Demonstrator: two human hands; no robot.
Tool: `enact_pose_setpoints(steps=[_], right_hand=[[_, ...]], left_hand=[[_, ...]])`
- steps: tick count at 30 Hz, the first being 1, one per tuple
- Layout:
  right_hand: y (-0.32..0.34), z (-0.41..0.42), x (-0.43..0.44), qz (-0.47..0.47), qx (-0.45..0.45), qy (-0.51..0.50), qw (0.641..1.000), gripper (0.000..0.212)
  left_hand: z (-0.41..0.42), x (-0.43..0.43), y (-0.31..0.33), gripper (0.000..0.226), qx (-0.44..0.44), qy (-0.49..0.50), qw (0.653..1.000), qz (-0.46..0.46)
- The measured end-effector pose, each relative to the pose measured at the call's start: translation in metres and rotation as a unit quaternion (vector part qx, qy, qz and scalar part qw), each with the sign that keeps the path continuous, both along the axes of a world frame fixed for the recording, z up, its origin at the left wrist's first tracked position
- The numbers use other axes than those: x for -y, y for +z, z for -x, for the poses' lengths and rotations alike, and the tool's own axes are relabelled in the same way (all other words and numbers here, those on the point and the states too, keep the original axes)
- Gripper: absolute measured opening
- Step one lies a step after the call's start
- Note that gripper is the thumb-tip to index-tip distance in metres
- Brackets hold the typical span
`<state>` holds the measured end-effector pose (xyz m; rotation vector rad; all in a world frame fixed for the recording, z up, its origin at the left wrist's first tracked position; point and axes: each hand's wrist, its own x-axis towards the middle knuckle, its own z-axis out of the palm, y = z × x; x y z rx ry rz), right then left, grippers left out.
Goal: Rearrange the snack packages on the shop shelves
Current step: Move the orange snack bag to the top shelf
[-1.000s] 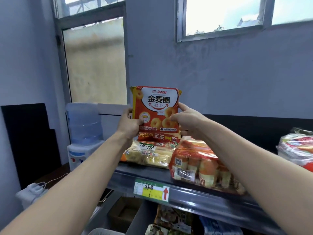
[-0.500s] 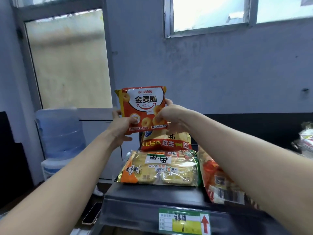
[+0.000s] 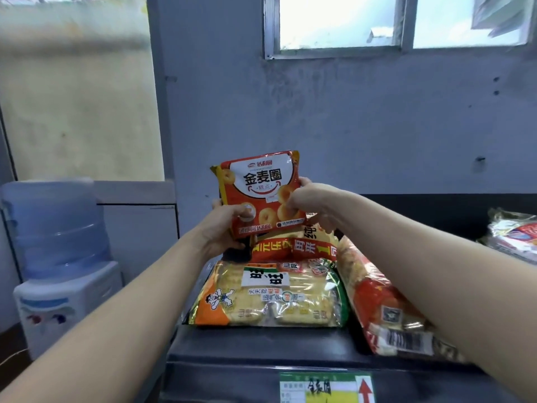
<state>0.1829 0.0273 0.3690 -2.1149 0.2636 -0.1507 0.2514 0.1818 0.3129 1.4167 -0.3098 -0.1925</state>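
Both hands hold up an orange-red snack bag [image 3: 258, 184] printed with ring biscuits, upright above the top shelf [image 3: 261, 350]. My left hand [image 3: 225, 228] grips its lower left corner, and my right hand [image 3: 308, 203] pinches its right edge. Below the bag stands a red-and-yellow package [image 3: 293, 247], partly hidden. In front of that lies a flat yellow rice-cracker pack [image 3: 270, 295]. A red-and-orange pack [image 3: 386, 312] leans at the right, under my right forearm.
A water dispenser [image 3: 58, 257] with a blue bottle stands on the floor at the left. More wrapped packs [image 3: 514, 234] lie at the shelf's far right. A green and yellow price label [image 3: 325, 388] sits on the shelf's front edge. A grey wall with windows rises behind.
The view has swung left and closer to the shelf. The ring-biscuit bag, still held in both hands, has tilted a little to the left and now sits lower, just above the red-and-yellow package.
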Motion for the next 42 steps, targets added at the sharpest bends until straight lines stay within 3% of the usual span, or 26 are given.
enact_pose_setpoints(steps=[3, 10, 18, 25, 29, 33, 38, 42], right_hand=[[-0.007, 0.005, 0.011, -0.028, -0.024, -0.023, 0.999, 0.053], [-0.010, 0.006, 0.016, -0.060, -0.020, -0.047, 0.997, 0.059], [0.013, 0.010, 0.030, -0.153, 0.082, -0.043, 0.984, 0.061], [0.042, 0.035, 0.062, -0.140, 0.126, -0.074, 0.979, 0.057], [0.052, 0.044, 0.088, -0.147, 0.184, -0.093, 0.967, 0.066], [0.061, 0.058, 0.109, -0.103, 0.184, -0.140, 0.968, 0.058], [0.038, 0.058, 0.130, -0.076, 0.181, -0.230, 0.953, 0.045], [0.031, 0.056, 0.126, -0.101, 0.219, -0.206, 0.948, 0.039]], left_hand=[[0.000, 0.010, 0.000, 0.054, 0.010, -0.030, 1.000, 0.000], [0.006, 0.022, 0.000, 0.054, 0.041, -0.031, 0.999, 0.009], [0.014, 0.038, 0.031, 0.055, 0.114, -0.024, 0.992, 0.051], [0.029, 0.080, 0.061, 0.051, 0.173, -0.038, 0.981, 0.074], [0.038, 0.108, 0.077, 0.054, 0.197, -0.054, 0.977, 0.067], [0.044, 0.135, 0.080, 0.049, 0.176, -0.096, 0.978, 0.061], [0.047, 0.162, 0.053, 0.060, 0.119, -0.167, 0.979, -0.007], [0.043, 0.159, 0.050, 0.055, 0.114, -0.143, 0.983, -0.012]])
